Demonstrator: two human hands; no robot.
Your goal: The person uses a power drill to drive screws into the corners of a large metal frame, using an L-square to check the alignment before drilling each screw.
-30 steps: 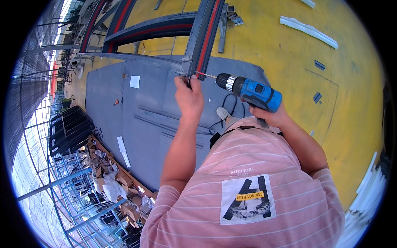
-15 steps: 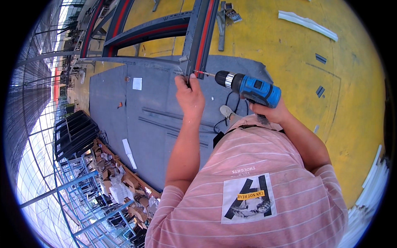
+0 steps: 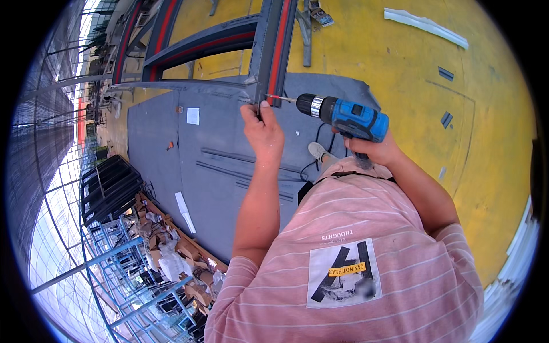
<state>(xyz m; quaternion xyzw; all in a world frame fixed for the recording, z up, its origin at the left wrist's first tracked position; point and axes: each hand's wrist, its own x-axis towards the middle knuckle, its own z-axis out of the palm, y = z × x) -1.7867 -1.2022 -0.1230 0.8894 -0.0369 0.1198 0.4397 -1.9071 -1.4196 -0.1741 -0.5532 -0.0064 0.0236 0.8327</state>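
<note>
A blue cordless drill (image 3: 357,120) is in my right hand (image 3: 374,150), whose fingers wrap its grip. Its black chuck points left, and the long thin bit (image 3: 283,99) reaches the red strip near the end of a dark grey metal frame (image 3: 273,63). Whether the tip has entered the metal is too small to tell. My left hand (image 3: 265,132) pinches the near end of that frame between thumb and fingers, just below the bit's tip. A dark edge shows between those fingers.
A grey sheet (image 3: 160,126) covers the floor, with thin dark strips (image 3: 246,160) and a white paper (image 3: 193,115) on it. Yellow floor (image 3: 446,143) lies to the right, with a white strip (image 3: 426,26). Scrap cardboard (image 3: 186,248) and stacked black frames (image 3: 108,188) sit at left.
The view has shifted slightly. The frame sits a little further left in view; the drill and both hands keep nearly the same places and the same holds.
</note>
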